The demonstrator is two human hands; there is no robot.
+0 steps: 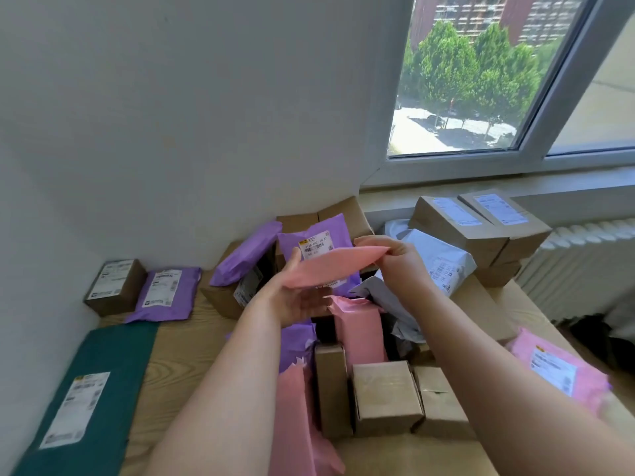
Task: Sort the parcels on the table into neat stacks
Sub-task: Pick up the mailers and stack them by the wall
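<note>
Two hands hold one pink mailer (330, 267) in the air above the middle of the parcel pile. The left hand (302, 300) lies palm-up beneath the mailer's left end, with the thumb laid over its upper edge. The right hand (391, 259) pinches the right end between thumb and fingers. The mailer is held roughly level, and no label shows on the visible face. Directly behind it a labelled purple mailer (319, 240) leans against brown cartons (347, 211) in the wall corner. Below the hands a pink bag (360, 331) stands on end, just beside a crumpled grey mailer (385, 300). Nearer the front, three small cardboard boxes (385, 393) stand side by side, touching. On the left of the tabletop (178, 355) a green mailer (99, 372) lies flat. Behind it, a flat purple mailer (168, 293) lies just beside a small brown box (115, 286) at the wall. At the right a pink labelled mailer (556, 369) lies near the edge. Two long brown boxes (457, 231) sit below the window sill, near a white radiator (584, 259).
</note>
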